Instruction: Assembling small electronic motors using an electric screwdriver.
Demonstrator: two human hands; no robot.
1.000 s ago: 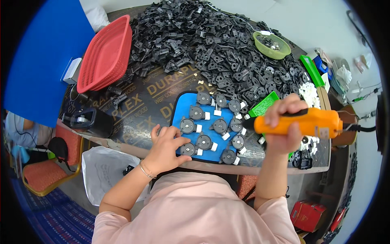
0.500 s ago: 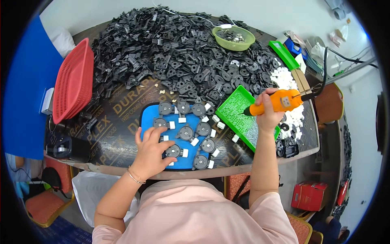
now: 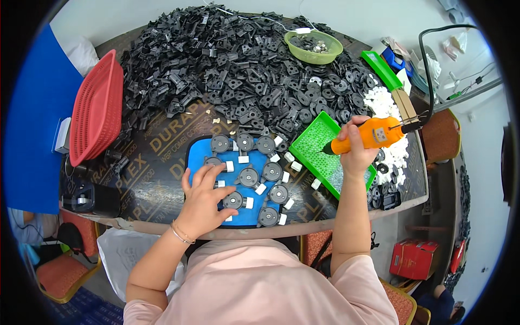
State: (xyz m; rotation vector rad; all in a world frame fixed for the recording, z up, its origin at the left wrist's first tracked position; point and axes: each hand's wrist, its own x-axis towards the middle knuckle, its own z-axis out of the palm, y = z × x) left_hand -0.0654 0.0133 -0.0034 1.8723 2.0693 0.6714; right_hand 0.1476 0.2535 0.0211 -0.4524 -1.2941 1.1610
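My right hand [image 3: 357, 151] is wrapped round an orange electric screwdriver [image 3: 374, 133], whose black nose points left over a green perforated tray [image 3: 304, 142]. My left hand [image 3: 202, 199] rests palm down, fingers spread, over the left side of a blue mat [image 3: 241, 212]. Several round black wheel-like parts with white tabs lie on that mat. One such part [image 3: 233, 200] sits beside my left thumb, and another [image 3: 249, 177] lies just right of the fingers. My fingertips cover part of a further one [image 3: 212, 162]; whether they press on it I cannot tell.
A heap of black plastic parts [image 3: 216, 59] fills the table's back. A yellow-green basket [image 3: 314, 57] stands on it. White pieces [image 3: 385, 105] are piled at the right, red baskets [image 3: 97, 111] at the left. The screwdriver's black cable [image 3: 431, 70] rises at right.
The view has shifted slightly. Both hands and the screwdriver keep nearly the same places, and the parts on the mat lie as before.
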